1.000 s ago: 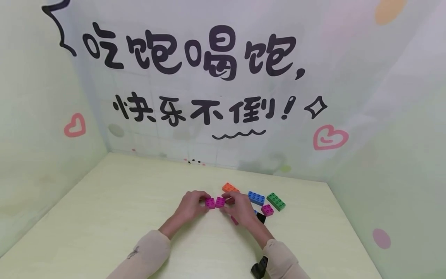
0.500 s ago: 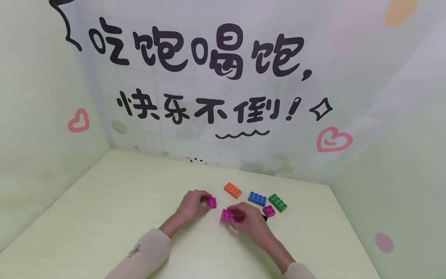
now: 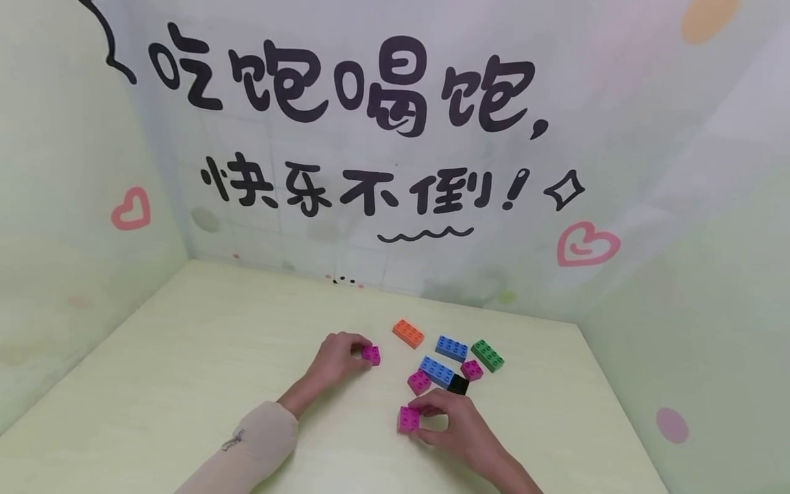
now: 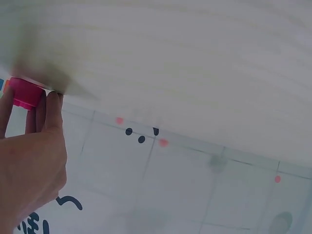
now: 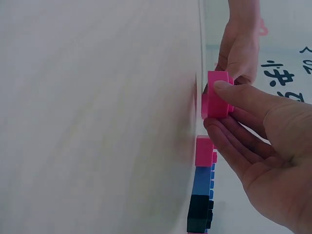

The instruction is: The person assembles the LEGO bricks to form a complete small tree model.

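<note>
Right hand (image 3: 461,431) with pink brick (image 3: 407,419) nearer

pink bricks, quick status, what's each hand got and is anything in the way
Left hand pinching one pink brick. Right hand holding second pink brick, apart from the first. Nothing seen between them; loose pink brick beyond right hand.

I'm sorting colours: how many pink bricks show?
4: one pink brick in the left hand, another in the right hand, another beside the nearer blue brick, another beside the green brick.
</note>
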Demonstrator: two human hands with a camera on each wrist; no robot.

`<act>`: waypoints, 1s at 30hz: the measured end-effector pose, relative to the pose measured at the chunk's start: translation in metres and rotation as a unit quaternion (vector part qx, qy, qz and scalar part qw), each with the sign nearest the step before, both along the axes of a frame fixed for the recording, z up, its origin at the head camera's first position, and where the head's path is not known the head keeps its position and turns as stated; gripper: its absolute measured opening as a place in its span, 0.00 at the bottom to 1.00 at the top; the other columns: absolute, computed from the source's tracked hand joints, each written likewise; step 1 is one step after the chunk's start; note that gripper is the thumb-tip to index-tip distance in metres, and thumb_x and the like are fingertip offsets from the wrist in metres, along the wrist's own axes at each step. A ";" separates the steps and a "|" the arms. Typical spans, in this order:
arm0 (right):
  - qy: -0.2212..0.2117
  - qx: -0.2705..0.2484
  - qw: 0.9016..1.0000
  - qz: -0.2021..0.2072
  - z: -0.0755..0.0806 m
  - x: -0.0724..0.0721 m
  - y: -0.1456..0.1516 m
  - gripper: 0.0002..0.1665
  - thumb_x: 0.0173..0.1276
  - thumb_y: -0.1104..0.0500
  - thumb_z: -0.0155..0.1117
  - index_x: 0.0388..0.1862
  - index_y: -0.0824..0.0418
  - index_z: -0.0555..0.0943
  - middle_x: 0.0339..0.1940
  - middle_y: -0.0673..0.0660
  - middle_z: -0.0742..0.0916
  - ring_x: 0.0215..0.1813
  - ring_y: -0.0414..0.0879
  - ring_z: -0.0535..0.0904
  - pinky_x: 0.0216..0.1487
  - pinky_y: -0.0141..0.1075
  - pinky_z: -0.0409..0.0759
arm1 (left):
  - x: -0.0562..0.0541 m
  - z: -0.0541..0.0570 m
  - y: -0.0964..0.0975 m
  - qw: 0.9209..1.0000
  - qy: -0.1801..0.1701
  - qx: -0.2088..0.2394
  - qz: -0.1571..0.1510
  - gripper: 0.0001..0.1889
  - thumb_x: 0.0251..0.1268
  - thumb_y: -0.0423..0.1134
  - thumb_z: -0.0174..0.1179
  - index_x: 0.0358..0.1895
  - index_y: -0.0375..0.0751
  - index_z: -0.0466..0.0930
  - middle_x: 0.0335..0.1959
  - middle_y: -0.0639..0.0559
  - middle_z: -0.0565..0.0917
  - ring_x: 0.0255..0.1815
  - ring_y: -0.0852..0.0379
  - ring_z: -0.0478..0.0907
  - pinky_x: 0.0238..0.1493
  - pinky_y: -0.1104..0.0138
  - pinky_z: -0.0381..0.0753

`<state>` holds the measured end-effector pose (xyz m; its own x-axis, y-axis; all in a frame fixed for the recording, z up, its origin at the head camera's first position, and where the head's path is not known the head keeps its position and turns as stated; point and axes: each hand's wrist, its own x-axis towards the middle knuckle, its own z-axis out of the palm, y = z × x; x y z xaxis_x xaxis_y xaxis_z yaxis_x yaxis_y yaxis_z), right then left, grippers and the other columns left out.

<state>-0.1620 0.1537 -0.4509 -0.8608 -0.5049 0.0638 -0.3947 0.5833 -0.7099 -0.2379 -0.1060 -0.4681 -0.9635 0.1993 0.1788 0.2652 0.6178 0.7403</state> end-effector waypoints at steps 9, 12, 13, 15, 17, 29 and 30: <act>-0.005 0.005 1.000 -0.010 -0.005 -0.002 0.002 0.20 0.56 0.59 0.78 0.48 0.51 0.86 0.41 0.40 0.85 0.43 0.39 0.82 0.47 0.33 0.81 | 0.001 -0.005 0.002 1.000 0.008 -0.004 -0.008 0.17 0.53 0.31 0.73 0.48 0.36 0.85 0.42 0.48 0.86 0.44 0.51 0.80 0.49 0.57 0.80; -0.003 0.003 1.000 -0.011 -0.008 -0.002 0.002 0.19 0.55 0.59 0.78 0.47 0.51 0.86 0.41 0.40 0.86 0.43 0.38 0.82 0.47 0.32 0.81 | 0.001 -0.005 0.001 1.000 0.015 -0.009 -0.011 0.16 0.53 0.31 0.73 0.47 0.36 0.85 0.41 0.49 0.86 0.43 0.51 0.81 0.48 0.57 0.80; -0.002 0.003 1.000 -0.011 -0.009 -0.003 0.002 0.19 0.55 0.59 0.78 0.47 0.51 0.86 0.41 0.40 0.86 0.43 0.38 0.82 0.47 0.32 0.81 | 0.001 -0.005 0.001 1.000 0.014 -0.008 -0.010 0.16 0.53 0.31 0.73 0.47 0.36 0.86 0.41 0.49 0.86 0.43 0.52 0.81 0.48 0.58 0.80; -0.001 0.000 1.000 -0.011 -0.011 -0.003 0.002 0.19 0.55 0.58 0.78 0.47 0.50 0.86 0.41 0.40 0.86 0.43 0.37 0.82 0.47 0.32 0.81 | 0.001 -0.005 0.001 1.000 0.015 -0.006 -0.008 0.16 0.53 0.31 0.73 0.47 0.36 0.86 0.41 0.49 0.86 0.43 0.52 0.81 0.48 0.58 0.80; -0.001 -0.003 1.000 -0.011 -0.012 -0.004 0.003 0.19 0.56 0.57 0.78 0.47 0.50 0.86 0.41 0.40 0.86 0.43 0.37 0.82 0.47 0.32 0.81 | 0.002 -0.005 0.002 1.000 0.021 -0.002 -0.012 0.16 0.53 0.31 0.73 0.47 0.37 0.86 0.41 0.49 0.86 0.43 0.52 0.81 0.48 0.58 0.81; -0.013 -0.014 1.000 -0.016 -0.015 -0.007 0.005 0.21 0.55 0.54 0.78 0.49 0.52 0.86 0.41 0.40 0.86 0.43 0.38 0.83 0.48 0.33 0.81 | 0.030 0.020 0.023 0.992 -0.029 0.075 -0.094 0.16 0.56 0.36 0.73 0.49 0.41 0.85 0.41 0.54 0.86 0.43 0.52 0.84 0.43 0.69 0.82; -0.013 -0.015 1.000 -0.017 -0.016 -0.007 0.005 0.21 0.55 0.55 0.78 0.49 0.52 0.86 0.41 0.40 0.86 0.43 0.38 0.83 0.48 0.33 0.81 | 0.033 0.022 0.024 0.992 -0.033 0.075 -0.099 0.16 0.56 0.36 0.73 0.49 0.41 0.85 0.41 0.55 0.86 0.43 0.54 0.84 0.43 0.70 0.82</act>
<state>-0.1691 0.1590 -0.4666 -0.8788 -0.4739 0.0555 -0.3561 0.5742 -0.7372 -0.2050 -0.0818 -0.4459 -0.9187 0.3615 0.1592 0.3188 0.4405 0.8393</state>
